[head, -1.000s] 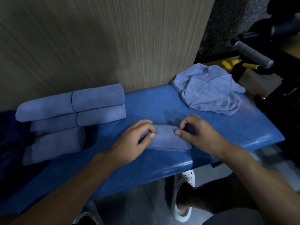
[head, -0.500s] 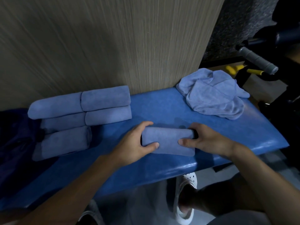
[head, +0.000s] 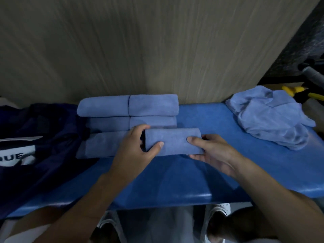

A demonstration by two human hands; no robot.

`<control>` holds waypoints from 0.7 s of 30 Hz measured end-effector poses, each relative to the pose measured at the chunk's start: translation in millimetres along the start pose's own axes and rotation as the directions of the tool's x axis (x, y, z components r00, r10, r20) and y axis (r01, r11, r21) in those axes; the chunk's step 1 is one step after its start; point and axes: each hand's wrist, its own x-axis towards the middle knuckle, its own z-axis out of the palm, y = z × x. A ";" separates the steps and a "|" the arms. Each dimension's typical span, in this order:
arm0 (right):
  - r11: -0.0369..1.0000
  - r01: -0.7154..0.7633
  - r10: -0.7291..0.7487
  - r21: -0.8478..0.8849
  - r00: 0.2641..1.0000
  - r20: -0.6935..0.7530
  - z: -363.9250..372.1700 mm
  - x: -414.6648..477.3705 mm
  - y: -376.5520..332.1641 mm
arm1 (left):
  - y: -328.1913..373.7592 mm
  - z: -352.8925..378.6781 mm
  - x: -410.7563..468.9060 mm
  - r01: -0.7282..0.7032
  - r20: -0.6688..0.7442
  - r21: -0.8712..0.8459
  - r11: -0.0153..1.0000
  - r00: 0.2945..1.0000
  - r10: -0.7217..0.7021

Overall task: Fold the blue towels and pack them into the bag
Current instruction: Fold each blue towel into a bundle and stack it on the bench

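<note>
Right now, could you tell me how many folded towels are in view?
6: back-left towel, back-right towel, middle-left towel, middle-right towel, front towel, and the held towel between left hand and right hand. More may be hidden.

A beige wall panel [head: 157,50] with fine vertical grain fills the back, directly behind a blue padded surface [head: 210,172] with a glossy front edge. At the far right is a dark speckled wall [head: 305,41], with a grey bar [head: 313,76] and yellow handles [head: 294,89] below it. Pale floor [head: 175,221] shows beneath the surface. The light is dim.
</note>
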 end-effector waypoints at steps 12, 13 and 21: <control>0.995 0.078 -0.081 -0.055 0.996 -0.047 37.4 19.9 13.0 | -60.1 -33.5 -6.0 -0.111 0.028 0.582 0.806 0.993 0.117; 0.987 0.111 -0.119 -0.120 0.990 -0.070 37.9 20.5 15.3 | -62.2 -31.6 -7.9 -0.122 0.031 0.590 0.798 0.991 0.128; 0.800 0.198 -0.369 -0.567 0.907 -0.203 45.9 27.9 21.3 | -69.7 -29.5 -7.9 -0.112 0.064 0.624 0.773 0.994 0.092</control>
